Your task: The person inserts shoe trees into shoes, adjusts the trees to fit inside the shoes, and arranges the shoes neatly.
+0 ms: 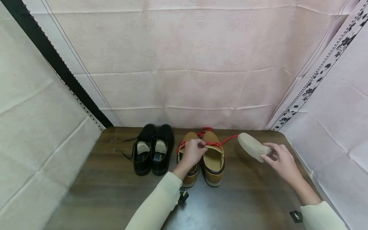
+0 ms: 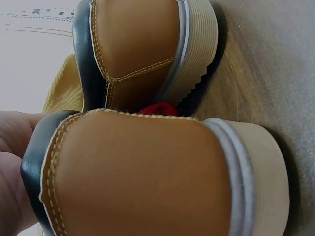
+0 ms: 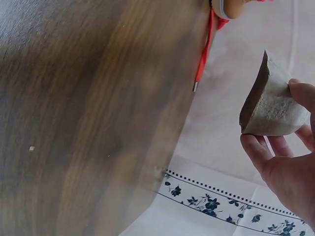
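Observation:
My right hand (image 1: pixel 281 159) holds an off-white moulded shoe insert (image 1: pixel 251 145) by its blunt end, above the table's right side. In the right wrist view, thumb and fingers grip the insert (image 3: pixel 278 110) at its edges; its hollow side partly shows. Side by side stand two tan shoes with red laces, the left tan shoe (image 1: pixel 189 179) partly covered by my left hand (image 1: pixel 194 151). With fingers bent, that hand pinches the right tan shoe (image 1: pixel 214 175) at the inner edge of its opening, near the tongue. The left wrist view shows the tan heels (image 2: pixel 142 172) close up.
A pair of black shoes (image 1: pixel 163 159) stands left of the tan ones, with pale inserts (image 1: pixel 160 146) inside and loose black laces. A red lace (image 1: pixel 230 138) trails to the right. Pale cloth (image 1: pixel 184 89) hangs behind and beside the brown wooden table (image 1: pixel 115 195).

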A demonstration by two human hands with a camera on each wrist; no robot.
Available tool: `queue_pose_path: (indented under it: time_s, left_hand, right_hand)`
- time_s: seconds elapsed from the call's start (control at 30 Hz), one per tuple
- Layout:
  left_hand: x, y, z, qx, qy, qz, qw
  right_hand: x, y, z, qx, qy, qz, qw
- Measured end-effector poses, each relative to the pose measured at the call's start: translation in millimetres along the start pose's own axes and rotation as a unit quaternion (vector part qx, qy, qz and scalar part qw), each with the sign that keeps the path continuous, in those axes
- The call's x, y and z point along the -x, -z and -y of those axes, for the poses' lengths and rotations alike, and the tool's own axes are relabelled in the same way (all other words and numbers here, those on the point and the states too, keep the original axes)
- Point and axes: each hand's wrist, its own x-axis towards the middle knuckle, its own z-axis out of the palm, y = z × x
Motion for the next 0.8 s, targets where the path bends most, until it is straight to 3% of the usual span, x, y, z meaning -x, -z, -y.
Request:
queue_pose_path:
  time_s: [0.4,0.8]
  left_hand:
    - [-1.1,0.9,0.3,0.003,-0.011,-0.003,0.9999]
    - [-2.0,0.5,0.6,-0.002,-0.005,-0.001,1.0000]
  right_hand:
    - [0.8,4.6,19.8,-0.008,0.033,-0.008,0.9994]
    - [-0.9,11.1,40.1,-0.026,0.050,0.031,0.9979]
